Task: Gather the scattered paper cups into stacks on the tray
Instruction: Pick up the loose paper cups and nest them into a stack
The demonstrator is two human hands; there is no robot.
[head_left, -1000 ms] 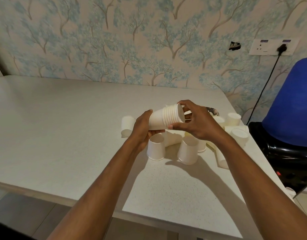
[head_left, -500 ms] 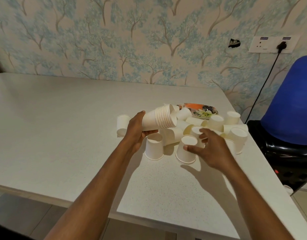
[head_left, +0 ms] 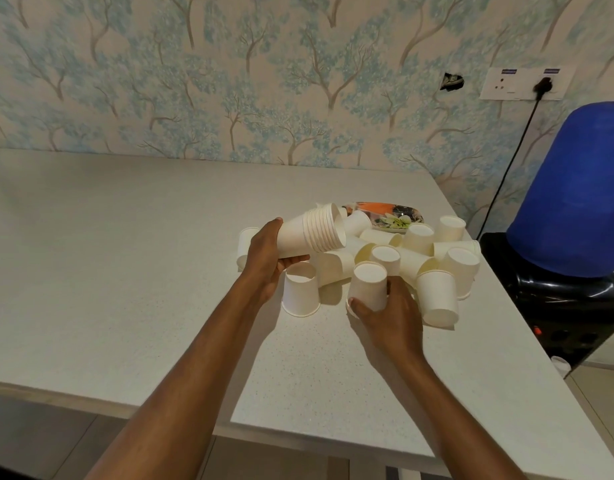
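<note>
My left hand grips a stack of white paper cups held sideways, open mouths pointing right, above the table. My right hand is closed around a single upside-down cup standing at the near edge of the pile. Several loose white cups lie scattered behind it, some upturned, some on their sides. Another upside-down cup stands between my hands. A patterned tray with orange and floral print lies behind the pile, mostly hidden by cups.
The white table stretches to the left and front. A blue water jug on a black dispenser stands past the table's right edge. A socket with a plugged cable is on the wallpapered wall.
My right hand left the stack's mouth, dropped to the pile and closed on an upside-down cup. My left hand kept the stack, shifting slightly left.
</note>
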